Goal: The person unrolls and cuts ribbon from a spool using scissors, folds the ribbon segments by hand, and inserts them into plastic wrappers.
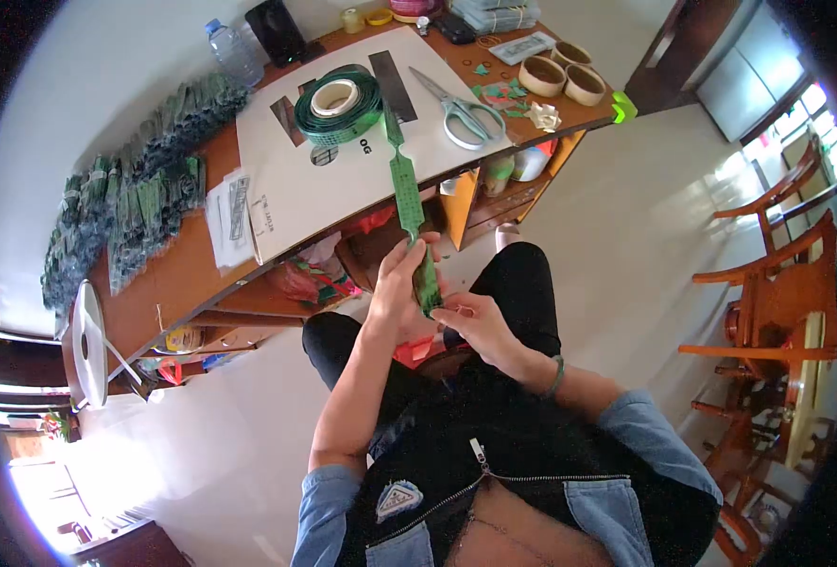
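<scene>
A roll of printed green ribbon with a pale core lies on a white board on the table. From it a strip of notched green ribbon runs over the table edge down to my hands. My left hand is closed around this ribbon, above my lap. Below its fingers hangs a darker green length, which looks folded or layered. At its lower end my right hand pinches with thumb and fingers. Scissors with pale handles lie partly open, right of the roll.
Bundles of wrapped green strips fill the table's left side. A plastic bottle and a dark phone-like object stand behind. Tape rolls sit at the right end. The table edge lies before my knees; wooden chairs stand right.
</scene>
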The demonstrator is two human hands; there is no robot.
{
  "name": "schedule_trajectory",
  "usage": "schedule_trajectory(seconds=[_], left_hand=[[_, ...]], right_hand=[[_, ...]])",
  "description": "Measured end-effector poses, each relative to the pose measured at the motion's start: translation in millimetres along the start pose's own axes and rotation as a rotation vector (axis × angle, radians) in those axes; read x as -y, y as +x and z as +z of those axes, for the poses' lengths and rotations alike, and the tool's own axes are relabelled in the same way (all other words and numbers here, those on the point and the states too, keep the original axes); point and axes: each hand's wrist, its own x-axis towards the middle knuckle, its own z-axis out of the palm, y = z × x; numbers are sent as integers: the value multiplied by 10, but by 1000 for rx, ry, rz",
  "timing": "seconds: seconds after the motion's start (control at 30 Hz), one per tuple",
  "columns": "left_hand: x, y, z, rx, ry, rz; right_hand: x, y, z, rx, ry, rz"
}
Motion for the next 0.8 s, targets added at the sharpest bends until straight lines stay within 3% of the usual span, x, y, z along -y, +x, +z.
schedule_trajectory(seconds=[0.13,0.2,0.3,0.5,0.57,0.63,0.8], left_hand=[[8,-217,-109,-24,162,77],[-10,-464,-136,-88,368,55],[189,-710,-445,-24,381,-28],[432,-87,-1050,-265,154,-135],[294,176,-881,-329,119,-211],[88,199,-443,-105,-78,-11],[-109,65,17,-116,-129,-123]], right_hand=[[171,317,-152,-28,-87,-222],[779,545,-70,-14,268,63],[889,988,10,113,528,218],[556,522,42,58,277,141],[360,330,44,21,258,135],[166,183,53,2,246,104],[50,66,76,-32,206,70]])
